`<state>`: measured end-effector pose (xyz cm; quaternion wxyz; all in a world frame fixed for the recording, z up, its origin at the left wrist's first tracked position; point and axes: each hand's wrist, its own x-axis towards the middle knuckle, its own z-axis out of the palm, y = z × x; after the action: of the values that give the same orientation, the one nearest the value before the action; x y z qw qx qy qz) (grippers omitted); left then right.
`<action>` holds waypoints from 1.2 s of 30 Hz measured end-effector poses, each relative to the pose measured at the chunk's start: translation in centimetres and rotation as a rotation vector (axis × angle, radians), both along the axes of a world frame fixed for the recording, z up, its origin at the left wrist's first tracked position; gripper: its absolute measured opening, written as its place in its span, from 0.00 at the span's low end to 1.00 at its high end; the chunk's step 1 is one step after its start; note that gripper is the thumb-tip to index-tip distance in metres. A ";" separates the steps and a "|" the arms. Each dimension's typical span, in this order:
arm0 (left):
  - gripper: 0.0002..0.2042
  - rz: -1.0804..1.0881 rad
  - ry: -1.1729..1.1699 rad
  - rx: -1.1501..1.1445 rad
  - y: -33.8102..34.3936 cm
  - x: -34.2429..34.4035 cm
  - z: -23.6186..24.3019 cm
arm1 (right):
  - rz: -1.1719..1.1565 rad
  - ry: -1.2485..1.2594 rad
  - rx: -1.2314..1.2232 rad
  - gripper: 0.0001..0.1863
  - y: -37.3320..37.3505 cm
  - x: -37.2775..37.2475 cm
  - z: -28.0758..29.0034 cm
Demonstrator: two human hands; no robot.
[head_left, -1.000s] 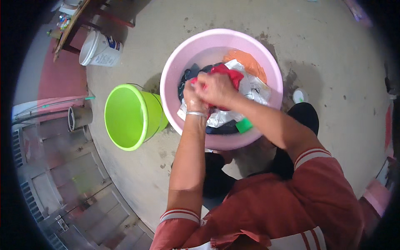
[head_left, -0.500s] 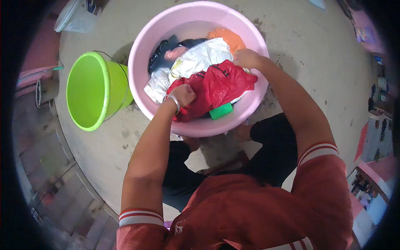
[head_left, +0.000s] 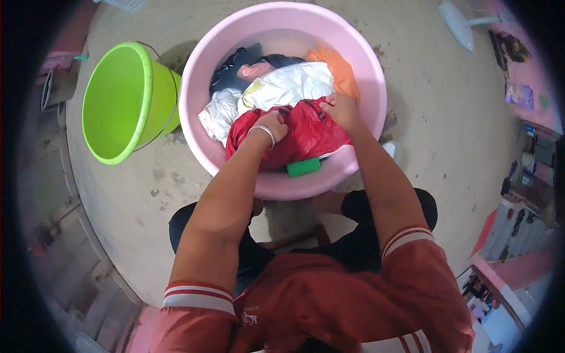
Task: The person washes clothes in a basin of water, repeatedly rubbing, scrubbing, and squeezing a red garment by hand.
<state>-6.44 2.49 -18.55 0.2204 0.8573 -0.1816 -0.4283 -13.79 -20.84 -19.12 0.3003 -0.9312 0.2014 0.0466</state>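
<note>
A pink basin [head_left: 365, 82] holds wet clothes in shallow water: dark [head_left: 226, 76], white [head_left: 294, 82], orange [head_left: 338, 70] and a small pink piece [head_left: 253, 70]. A red garment [head_left: 312, 135] lies spread over the front of the pile. My left hand [head_left: 273, 127] grips it at its left part, fingers curled, a pale band round the wrist. My right hand [head_left: 341, 112] pinches its upper right part. A small green object [head_left: 303, 167] lies at the basin's near side, partly under the red garment.
A green bucket [head_left: 112, 106] stands left of the basin on the concrete floor [head_left: 447, 117]. A white stand-like object [head_left: 459, 26] is at the back right, a small white item [head_left: 393, 152] beside the basin. My bent knees flank the basin's near side; shelves with clutter [head_left: 524, 176] line the right wall.
A second ago my hands were together on the bunched red garment; it then spread across the basin's front. Since half a second ago my right hand has moved from the right rim inward onto it.
</note>
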 end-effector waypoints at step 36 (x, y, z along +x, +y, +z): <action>0.03 1.386 0.421 -0.797 -2.4 -2.9 -0.7 | -0.188 -0.009 0.823 0.07 3.8 3.1 5.4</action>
<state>-9.35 0.05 -19.28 0.7515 0.5343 0.2950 -0.2504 -10.73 -17.05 -13.70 0.6512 -0.7112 0.2486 0.0914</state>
